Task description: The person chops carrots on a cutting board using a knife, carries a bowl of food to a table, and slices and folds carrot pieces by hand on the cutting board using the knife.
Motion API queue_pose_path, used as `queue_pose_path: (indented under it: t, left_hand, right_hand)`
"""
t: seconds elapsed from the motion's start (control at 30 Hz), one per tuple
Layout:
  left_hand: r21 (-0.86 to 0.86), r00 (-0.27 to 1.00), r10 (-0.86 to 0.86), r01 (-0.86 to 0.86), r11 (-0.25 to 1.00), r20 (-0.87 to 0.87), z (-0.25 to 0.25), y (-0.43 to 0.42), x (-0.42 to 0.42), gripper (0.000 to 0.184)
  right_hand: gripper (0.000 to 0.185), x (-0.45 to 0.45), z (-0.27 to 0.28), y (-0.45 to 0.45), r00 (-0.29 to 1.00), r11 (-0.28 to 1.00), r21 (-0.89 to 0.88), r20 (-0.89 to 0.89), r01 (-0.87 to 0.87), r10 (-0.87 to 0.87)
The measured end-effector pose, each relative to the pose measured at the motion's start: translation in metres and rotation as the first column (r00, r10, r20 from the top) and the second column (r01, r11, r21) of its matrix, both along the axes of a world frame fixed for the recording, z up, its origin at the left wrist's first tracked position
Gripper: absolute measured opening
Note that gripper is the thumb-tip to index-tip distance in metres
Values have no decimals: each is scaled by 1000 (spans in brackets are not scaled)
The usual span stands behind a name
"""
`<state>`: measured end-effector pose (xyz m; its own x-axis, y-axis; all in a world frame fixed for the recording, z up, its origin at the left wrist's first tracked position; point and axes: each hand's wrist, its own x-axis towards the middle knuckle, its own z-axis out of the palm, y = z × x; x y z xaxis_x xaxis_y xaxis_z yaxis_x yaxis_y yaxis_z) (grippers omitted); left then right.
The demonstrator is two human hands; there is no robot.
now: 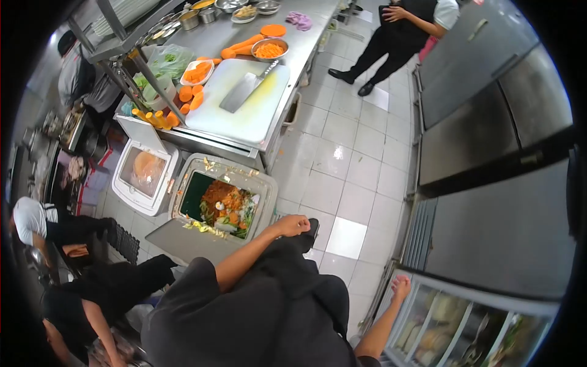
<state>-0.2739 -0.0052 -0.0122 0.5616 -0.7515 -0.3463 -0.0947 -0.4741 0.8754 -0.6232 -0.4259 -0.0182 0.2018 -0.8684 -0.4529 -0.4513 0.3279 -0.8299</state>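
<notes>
Both your hands appear bare. Your left hand (292, 226) has its fingers curled in, nothing visible in it, just beside one open scrap bin (266, 186). Your right hand (400, 285) is at the upper edge of one glass-topped cabinet (428, 322); you can't tell from here whether its fingers grip that edge or only rest near it.

The scrap bin, nearest your left hand, stands on the floor at the end of the surface (312, 46), partly filled with orange and green scraps. Beside it is one white bin (137, 200) with a clear bag inside.

On the steel surface you have one white cutting board (263, 119) with a yellow stain, and one cleaver (240, 93) lying on it. Beyond are one bowl (269, 59) of shredded carrot, one dish (210, 74) of carrot pieces and one purple cloth (299, 21).

Around you are pale floor tiles (361, 159), steel refrigerator doors (471, 125) on the right, and four other people: one (406, 30) ahead, three (92, 76) on the left.
</notes>
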Motion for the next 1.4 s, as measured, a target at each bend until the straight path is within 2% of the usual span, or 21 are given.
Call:
queue_pose_path:
  t: [0.07, 0.1, 0.2, 0.23, 0.33, 0.43, 0.57, 0.7, 0.73, 0.8, 0.83, 0.87, 0.9, 0.97, 1.03, 1.13, 1.2, 1.23, 1.3, 1.33, 1.4]
  left_hand:
    - [-19, 997, 65, -65, 998, 28, -7, -15, 10, 24]
    - [-11, 997, 47, -46, 999, 60, -14, -26, 33, 24]
    - [-19, 987, 104, -102, 995, 122, -18, -57, 80, 24]
    - [-6, 975, 184, -185, 983, 123, 5, -62, 96, 24]
    - [-47, 885, 439, -437, 898, 157, 54, -58, 134, 21]
    - [-51, 764, 627, -627, 777, 154, 82, -40, 171, 18]
    - [-313, 134, 953, -924, 219, 271, 99, 20, 240, 16]
    - [-451, -291, 828, -891, -52, 480, 84, 122, 325, 18]
    - [-334, -295, 798, -934, -126, 526, 95, 136, 339, 24]
    - [-213, -277, 732, -960, -182, 622, 85, 173, 366, 35]
    - [-216, -294, 720, -955, -202, 628, 80, 181, 378, 35]
    - [-140, -187, 604, -982, -124, 775, 81, 194, 389, 42]
    - [-38, -63, 467, -997, -63, 882, 79, 205, 394, 48]
    - [44, 24, 489, -999, -28, 872, 68, 224, 400, 51]
    - [100, 91, 517, -995, 11, 851, 67, 232, 408, 55]
    - [265, 196, 623, -964, -18, 757, 71, 242, 412, 52]
    - [-189, -125, 958, -979, -77, 258, 56, 263, 413, 48]
    - [-193, -139, 957, -977, -90, 256, 73, 256, 408, 48]
    - [-452, -36, 858, -838, -306, -513, 137, 212, 390, 49]
    - [-456, -49, 856, -829, -322, -515, 149, 200, 384, 49]
    - [-605, 156, 811, -747, -276, -563, 163, 186, 375, 46]
  right_hand:
    - [13, 49, 18, -34, 988, 983, -100, 8, -152, 154]
    - [14, 56, -11, -58, 924, 918, -207, 111, -339, 366]
    - [15, 103, -45, -54, 883, 882, -94, 53, -461, 467]
    - [22, 120, -46, -35, 911, 910, 72, -15, -409, 411]
    - [30, 158, -69, 9, 655, 647, 117, 47, -753, 754]
    - [29, 208, -99, 14, 475, 467, 254, -30, -847, 879]
    - [29, 314, -127, -18, 328, 323, 318, -39, -891, 944]
    - [29, 448, -153, -55, 282, 252, 282, 71, -926, 957]
    - [29, 494, -151, -62, 265, 237, 266, 76, -934, 961]
    - [21, 588, -91, -59, 107, 162, 298, -192, -941, 975]
    - [19, 628, -95, -72, 80, 95, 262, -67, -960, 995]
    - [17, 674, -123, -88, 53, 37, 220, 68, -975, 996]
    - [22, 722, -146, -98, -74, -75, 78, 13, -994, 997]
    - [20, 811, -98, -59, -210, -241, -222, -151, -945, 966]
    - [20, 875, -27, 9, -197, -198, -256, -29, -946, 980]
    - [23, 918, 83, 113, -330, -312, -342, -7, -886, 944]
    - [22, 921, 130, 169, -402, -394, -392, -66, -831, 913]
    - [21, 915, 154, 197, -437, -435, -446, -104, -782, 893]
    - [18, 908, 162, 240, -565, -497, -594, -85, -632, 820]
    - [29, 910, 153, 257, -637, -587, -595, -158, -549, 755]
    - [42, 904, 154, 284, -614, -721, -646, -470, -250, 634]
